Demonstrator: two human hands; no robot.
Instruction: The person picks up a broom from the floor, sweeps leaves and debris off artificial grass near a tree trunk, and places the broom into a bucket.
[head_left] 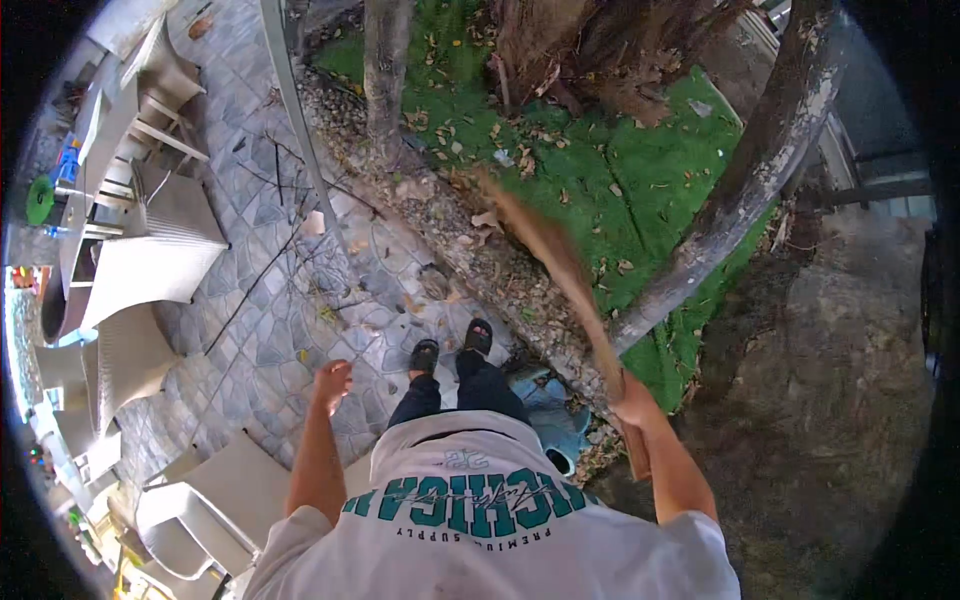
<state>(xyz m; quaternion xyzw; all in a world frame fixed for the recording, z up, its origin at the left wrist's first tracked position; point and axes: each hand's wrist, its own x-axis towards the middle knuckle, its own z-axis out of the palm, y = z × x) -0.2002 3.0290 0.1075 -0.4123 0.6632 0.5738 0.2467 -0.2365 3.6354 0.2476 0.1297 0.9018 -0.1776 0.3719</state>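
My right hand (632, 402) is closed round the lower part of a long, brown, curved piece (560, 262) that looks like a dried palm frond. Its far end is blurred and reaches over the strip of pebbles (470, 240) and the green turf (570, 190); its near end sticks out below my fist. On the other side, my left hand (333, 386) hangs above the stone paving (270, 340), its fingers curled in with nothing visible in them.
Thin twigs (280, 180) and dry leaves lie on the paving. Wicker chairs (165, 240) line the left. A slanting trunk (740, 200) and a thinner trunk (386, 80) rise by the turf. A bluish pot-like object (555, 420) sits near my legs, beside the pebbles.
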